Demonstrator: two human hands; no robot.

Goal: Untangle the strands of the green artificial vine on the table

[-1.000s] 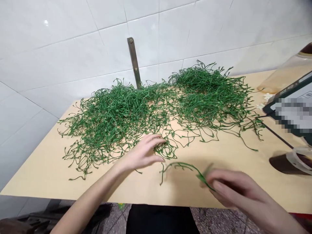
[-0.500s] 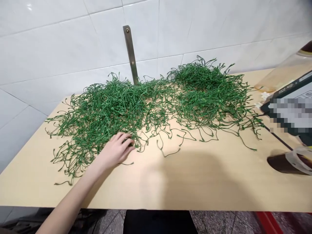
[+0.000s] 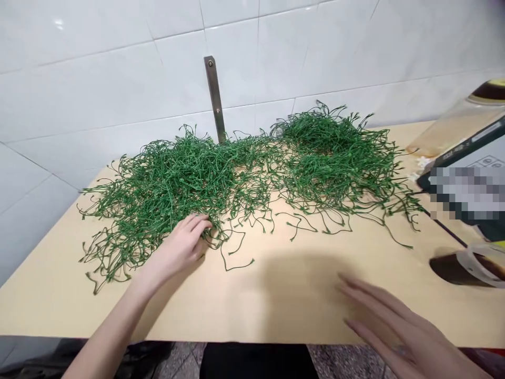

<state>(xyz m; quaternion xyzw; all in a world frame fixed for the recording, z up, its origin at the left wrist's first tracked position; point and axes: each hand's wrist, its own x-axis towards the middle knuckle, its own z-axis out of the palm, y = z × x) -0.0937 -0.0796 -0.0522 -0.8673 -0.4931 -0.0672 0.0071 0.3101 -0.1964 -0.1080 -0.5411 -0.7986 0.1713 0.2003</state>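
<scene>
A wide heap of thin green cords [image 3: 189,173] with small tufted or knotted ends spreads over the left and middle of the wooden tabletop [image 3: 300,310]. At its near edge, my left hand [image 3: 187,239] lies palm down, fingers bent and closed over some of the cords; its fingertips are partly hidden. One loose cord [image 3: 229,269] lies bent just to the right of this hand. My right hand [image 3: 398,321], slightly blurred, hovers over the front right of the table with fingers stretched out and nothing in them.
A second mound of green cords [image 3: 335,152] sits at the back right. A cup of dark liquid [image 3: 450,269], a black-and-white package [image 3: 465,179] and a clear container [image 3: 445,126] stand on the right. White tiles [image 3: 118,95] with a metal bracket [image 3: 215,100] rise behind.
My right hand has come into view from the lower right. My left hand's fingers have drawn closer together, and a few loose cords have shifted left toward it.
</scene>
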